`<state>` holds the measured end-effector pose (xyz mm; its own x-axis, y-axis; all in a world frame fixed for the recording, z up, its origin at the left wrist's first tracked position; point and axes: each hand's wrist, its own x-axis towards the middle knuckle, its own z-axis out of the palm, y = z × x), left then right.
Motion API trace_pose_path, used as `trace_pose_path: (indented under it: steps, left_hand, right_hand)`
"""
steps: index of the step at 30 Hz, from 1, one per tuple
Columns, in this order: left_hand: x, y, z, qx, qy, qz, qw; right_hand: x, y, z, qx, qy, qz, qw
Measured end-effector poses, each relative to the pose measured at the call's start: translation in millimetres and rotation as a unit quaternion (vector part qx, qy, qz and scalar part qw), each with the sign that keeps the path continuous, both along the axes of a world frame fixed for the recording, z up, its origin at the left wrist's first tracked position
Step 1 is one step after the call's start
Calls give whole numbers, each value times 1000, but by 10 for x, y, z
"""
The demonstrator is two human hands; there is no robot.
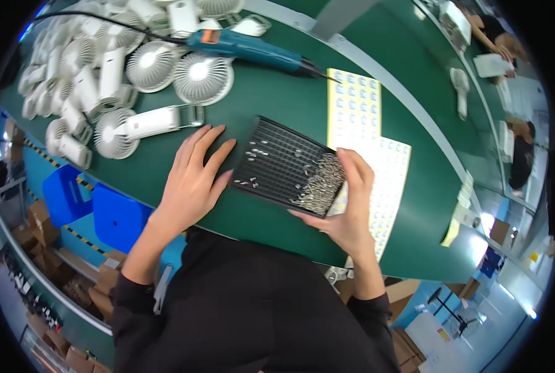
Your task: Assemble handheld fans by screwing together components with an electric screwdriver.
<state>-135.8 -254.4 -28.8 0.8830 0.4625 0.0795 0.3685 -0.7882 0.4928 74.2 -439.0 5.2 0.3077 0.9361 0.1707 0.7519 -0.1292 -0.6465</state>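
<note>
A black ridged screw tray point(277, 158) lies on the green table point(271, 99), with a heap of small silver screws point(319, 185) at its right end and a few loose ones point(254, 153) on its left part. My right hand point(351, 205) grips the tray's right edge, fingers curled over the screws. My left hand point(193, 177) rests flat on the table with fingers apart, its fingertips at the tray's left edge.
A pile of white handheld fans point(112, 74) fills the table's far left. A blue electric screwdriver point(252, 50) lies beyond the tray. Yellow sticker sheets point(355, 102) sit under and past the tray's right side. Other people point(495, 37) work at the far right.
</note>
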Motion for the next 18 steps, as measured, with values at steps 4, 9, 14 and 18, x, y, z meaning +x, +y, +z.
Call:
trace_pose_path:
  steps: [4, 9, 14, 18]
  left_hand:
    - [455, 48, -137, 41, 33, -166, 985]
    - [1156, -168, -157, 33, -22, -296, 955]
    - [1456, -562, -259, 71, -48, -308, 948]
    - [1641, -937, -632, -535, -153, -250, 792]
  right_hand:
    - [-38, 9, 121, 27, -3, 6, 1000]
    - [-18, -78, 231, 61, 10, -47, 997]
    - [-62, -173, 249, 88, -1, -16, 996]
    - [-58, -181, 228, 94, -1, 3, 996]
